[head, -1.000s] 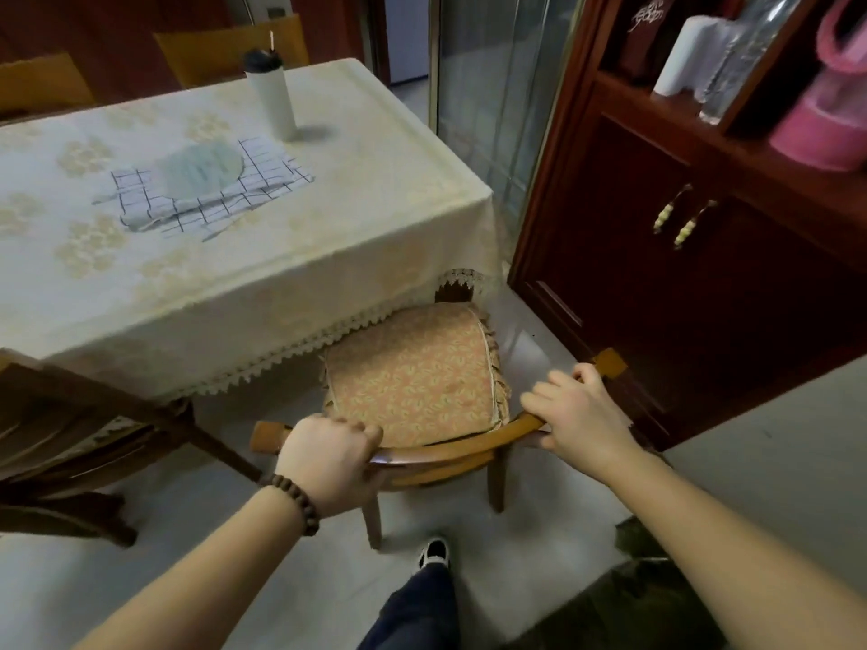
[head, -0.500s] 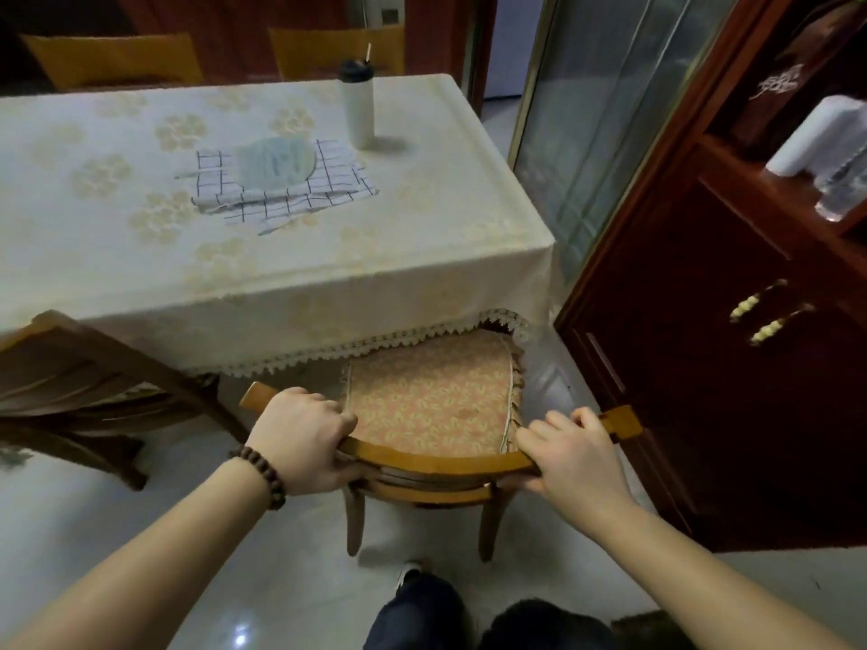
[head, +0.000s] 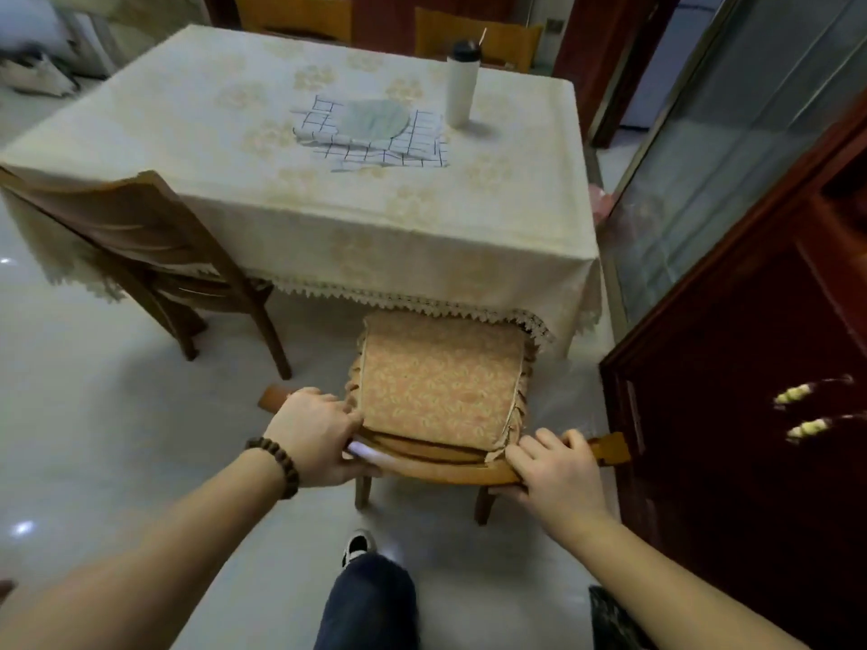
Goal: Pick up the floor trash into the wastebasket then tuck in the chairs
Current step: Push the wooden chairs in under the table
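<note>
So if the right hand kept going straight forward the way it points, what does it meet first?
The right hand grips the chair's top rail, fingers toward the table. Straight ahead lies the seat cushion, then the tablecloth's lace edge; depth is uncertain.

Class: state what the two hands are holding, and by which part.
Both hands, left and right, grip the chair by its curved top back rail.

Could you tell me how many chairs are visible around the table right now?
4: the cushioned chair both hands hold, one at the table's left corner, and two backs beyond the far edge. Others may be hidden.
</note>
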Demonstrator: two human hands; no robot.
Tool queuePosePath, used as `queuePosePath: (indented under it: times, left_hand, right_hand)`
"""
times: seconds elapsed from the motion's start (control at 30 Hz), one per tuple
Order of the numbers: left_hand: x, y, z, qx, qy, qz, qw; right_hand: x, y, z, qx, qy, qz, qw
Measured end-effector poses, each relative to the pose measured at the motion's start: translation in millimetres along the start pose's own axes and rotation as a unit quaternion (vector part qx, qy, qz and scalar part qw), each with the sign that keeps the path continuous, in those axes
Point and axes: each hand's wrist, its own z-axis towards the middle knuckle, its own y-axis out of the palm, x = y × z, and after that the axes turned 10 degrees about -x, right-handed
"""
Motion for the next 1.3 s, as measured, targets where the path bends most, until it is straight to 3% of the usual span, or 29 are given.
queuePosePath:
  times: [0.17,0.37,0.57,0.87,1.07,1.3]
  left_hand:
    - [46,15,-25,0.002,-0.058,0.001,0.998]
    - [48,18,-29,0.003,-0.113,0.025,0.993]
    - [-1,6,-4,-0.002,-0.102,0.054,0.993]
    - [-67,-42,60,-0.032,0.018,0.117,0.992]
    - [-109,-46,98,-0.079,-0.001,0.136,0.988]
    - [-156,-26,119,-0.056,-0.015,0.091,0.994]
  right_hand:
    - [21,10,-11,0.017,-0.051,-0.013,0.998]
    - [30,5,26,0.021,-0.096,-0.015,0.995]
    - [38,-1,74,0.020,-0.066,-0.004,0.998]
    - [42,2,105,0.056,0.016,0.037,0.998]
    - [27,9,138,0.025,0.084,0.055,0.995]
    - [44,5,202,0.054,0.042,0.012,0.998]
